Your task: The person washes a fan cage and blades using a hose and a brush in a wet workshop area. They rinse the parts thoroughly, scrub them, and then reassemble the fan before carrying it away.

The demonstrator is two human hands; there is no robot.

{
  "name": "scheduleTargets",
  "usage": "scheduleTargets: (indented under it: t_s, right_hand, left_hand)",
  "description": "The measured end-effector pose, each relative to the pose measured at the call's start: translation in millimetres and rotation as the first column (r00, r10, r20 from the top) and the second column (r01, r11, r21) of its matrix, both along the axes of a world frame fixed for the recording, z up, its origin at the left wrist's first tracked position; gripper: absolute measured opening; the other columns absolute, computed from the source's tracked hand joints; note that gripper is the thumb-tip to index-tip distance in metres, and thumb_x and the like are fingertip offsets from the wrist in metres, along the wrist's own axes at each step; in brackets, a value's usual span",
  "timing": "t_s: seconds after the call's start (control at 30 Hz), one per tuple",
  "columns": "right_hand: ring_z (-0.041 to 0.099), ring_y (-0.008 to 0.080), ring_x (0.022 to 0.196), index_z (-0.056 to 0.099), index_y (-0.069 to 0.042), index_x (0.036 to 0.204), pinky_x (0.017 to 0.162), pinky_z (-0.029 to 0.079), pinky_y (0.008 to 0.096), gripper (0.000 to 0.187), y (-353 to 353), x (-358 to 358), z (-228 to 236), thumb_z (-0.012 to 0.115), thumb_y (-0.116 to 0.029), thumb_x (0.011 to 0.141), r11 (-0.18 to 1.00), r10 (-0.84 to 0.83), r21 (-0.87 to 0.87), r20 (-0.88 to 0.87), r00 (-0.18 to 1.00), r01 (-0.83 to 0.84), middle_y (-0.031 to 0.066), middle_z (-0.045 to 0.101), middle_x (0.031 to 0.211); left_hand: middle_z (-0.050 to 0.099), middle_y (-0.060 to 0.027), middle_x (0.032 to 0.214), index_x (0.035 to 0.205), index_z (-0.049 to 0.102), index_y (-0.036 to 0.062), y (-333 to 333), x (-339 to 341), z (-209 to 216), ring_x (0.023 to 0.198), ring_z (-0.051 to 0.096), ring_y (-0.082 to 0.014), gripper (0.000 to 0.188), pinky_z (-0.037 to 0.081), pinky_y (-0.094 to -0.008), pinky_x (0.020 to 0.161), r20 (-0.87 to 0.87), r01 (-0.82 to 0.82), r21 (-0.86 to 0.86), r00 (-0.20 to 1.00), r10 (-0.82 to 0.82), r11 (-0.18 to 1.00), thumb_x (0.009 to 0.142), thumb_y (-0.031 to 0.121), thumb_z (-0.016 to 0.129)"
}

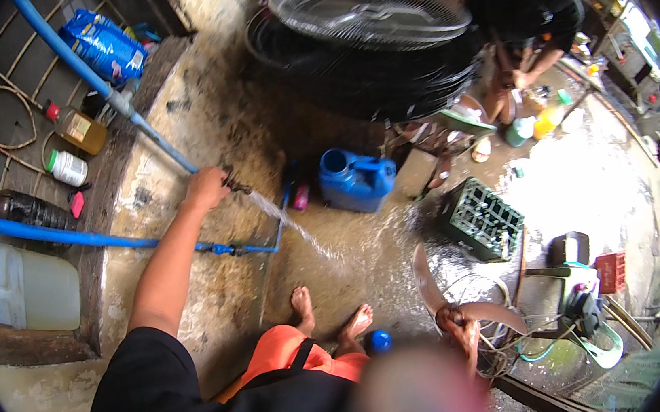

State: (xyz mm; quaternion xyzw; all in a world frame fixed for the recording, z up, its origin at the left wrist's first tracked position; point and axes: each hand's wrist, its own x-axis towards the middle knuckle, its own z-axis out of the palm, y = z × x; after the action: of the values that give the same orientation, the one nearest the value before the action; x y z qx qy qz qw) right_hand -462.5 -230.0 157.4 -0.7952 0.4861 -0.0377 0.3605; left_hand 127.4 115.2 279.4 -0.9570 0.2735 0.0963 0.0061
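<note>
Left grip (205, 191) clasps the running tap (237, 185); right grip (466, 338) pinches the fan blade (492, 314).

Over to the upper left, and here's a blue bag (102, 46) with pale markings on its face. Now an amber bottle (82, 130), wearing a label, and right by it a white bottle (68, 168), labelled too! All small and blurred; no words legible.

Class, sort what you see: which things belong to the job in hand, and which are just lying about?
In use: tap, at the left hand; running water; fan blade, held in the right hand.

Apparently lying about: green crate; blue container; red-capped bottle.
</note>
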Motion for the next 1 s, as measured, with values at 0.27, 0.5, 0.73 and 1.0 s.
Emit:
scheduleTargets:
  t_s: [0.27,0.5,0.73,1.0]
  right_hand:
    - [0.065,0.0163,0.073,0.068,0.000,0.090,0.071,0.054,0.0309,0.023,-66,-104,242,0.075,-0.012,0.071,0.999,-0.007,0.050,0.304,0.953,-0.009,0.0056,0.070,0.085]
    - [0.059,0.0171,0.083,0.050,-0.001,0.105,0.073,0.051,0.0300,0.031,-110,-140,385,0.067,-0.010,0.080,0.982,-0.121,-0.077,0.455,0.882,0.174,0.0095,0.059,0.095]
    - [0.055,0.0182,0.101,0.049,-0.001,0.118,0.090,0.047,0.0322,0.033,-161,-156,478,0.059,-0.011,0.088,0.904,-0.016,-0.390,0.378,0.926,0.175,0.0097,0.057,0.112]
    - [0.053,0.0206,0.117,0.046,0.001,0.135,0.101,0.043,0.0294,0.033,-186,-53,617,0.039,-0.014,0.106,-0.486,-0.716,-0.132,-0.508,0.479,-0.864,0.0138,0.056,0.125]
  left_hand:
    - [0.065,-0.0107,0.123,0.100,0.074,0.0109,10,39,-34,0.102,0.065,-0.0322,0.018,0.055,-0.0426,0.082,0.038,0.504,0.545,0.783,-0.620,0.670,0.084,0.018,0.070]
    - [0.062,-0.0116,0.117,0.102,0.070,0.0072,-7,13,-5,0.102,0.063,-0.0290,0.024,0.055,-0.0431,0.080,-0.006,0.483,0.585,0.806,-0.591,0.652,0.080,0.017,0.071]
    - [0.058,-0.0100,0.095,0.087,0.063,0.0067,-99,-14,157,0.090,0.062,-0.0295,0.024,0.054,-0.0416,0.077,0.691,0.642,-0.321,0.662,-0.291,0.696,0.073,0.019,0.078]
    - [0.064,-0.0140,0.122,0.084,0.070,0.0081,-250,31,222,0.091,0.068,-0.0288,0.016,0.060,-0.0404,0.075,0.675,0.781,-0.091,0.504,-0.539,0.617,0.090,0.018,0.059]
